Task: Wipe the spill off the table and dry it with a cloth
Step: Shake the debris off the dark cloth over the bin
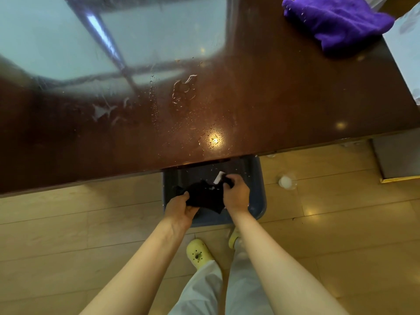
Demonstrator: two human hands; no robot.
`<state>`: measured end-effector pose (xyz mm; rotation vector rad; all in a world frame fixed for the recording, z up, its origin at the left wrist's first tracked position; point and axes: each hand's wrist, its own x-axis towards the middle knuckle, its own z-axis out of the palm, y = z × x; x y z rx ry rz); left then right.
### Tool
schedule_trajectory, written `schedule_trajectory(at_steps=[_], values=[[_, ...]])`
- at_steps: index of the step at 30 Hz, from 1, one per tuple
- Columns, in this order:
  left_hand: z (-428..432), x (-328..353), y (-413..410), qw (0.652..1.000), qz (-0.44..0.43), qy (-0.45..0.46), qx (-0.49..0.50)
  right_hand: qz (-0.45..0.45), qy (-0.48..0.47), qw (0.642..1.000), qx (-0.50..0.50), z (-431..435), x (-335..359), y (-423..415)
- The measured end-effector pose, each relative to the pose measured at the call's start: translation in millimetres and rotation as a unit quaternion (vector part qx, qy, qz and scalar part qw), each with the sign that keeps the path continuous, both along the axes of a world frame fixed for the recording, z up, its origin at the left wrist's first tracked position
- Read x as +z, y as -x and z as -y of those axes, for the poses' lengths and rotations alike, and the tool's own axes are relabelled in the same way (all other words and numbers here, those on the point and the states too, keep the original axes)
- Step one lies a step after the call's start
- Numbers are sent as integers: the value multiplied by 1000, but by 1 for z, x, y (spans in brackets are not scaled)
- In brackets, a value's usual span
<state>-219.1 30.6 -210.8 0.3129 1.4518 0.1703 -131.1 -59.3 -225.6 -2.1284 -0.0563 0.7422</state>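
Observation:
A dark, glossy brown table (284, 98) carries a spill (184, 89) of puddles and droplets near its middle. Below the table's front edge, both my hands hold a black cloth (204, 195) with a small white tag over a blue basin (258, 201) on the floor. My left hand (180, 209) grips the cloth's left end and my right hand (235, 193) grips its right end. A purple cloth (338, 23) lies bunched at the table's far right corner.
A small clear plastic cup (286, 181) lies on the wooden floor right of the basin. A grey cabinet base (397, 158) stands at the right. My feet in yellow clogs (198, 253) are just behind the basin.

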Motion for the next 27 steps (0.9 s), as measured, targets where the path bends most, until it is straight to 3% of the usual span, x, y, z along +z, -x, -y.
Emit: schedule_trajectory(at_steps=[6, 8, 10, 14, 17, 21, 25, 27], values=[[4, 0, -6, 998, -47, 19, 24, -132, -97, 977, -138, 0, -3, 8], [5, 3, -9, 999, -33, 32, 13, -182, -127, 966, -134, 0, -5, 12], [5, 5, -9, 999, -22, 37, 12, -174, -91, 975, -103, 0, -9, 12], [-2, 2, -1, 999, -16, 27, 21, -193, -87, 965, -157, 3, -13, 4], [-3, -2, 1, 1000, -24, 3, -15, -154, -57, 978, -129, 6, -15, 7], [5, -2, 0, 997, 4, -31, -78, -73, -64, 995, 36, -1, -11, 18], [5, -3, 4, 998, 2, -18, -61, -29, 1, 994, -101, 1, -11, 4], [4, -5, 5, 998, -7, -18, -57, -32, -9, 997, -67, 0, -11, 4]])
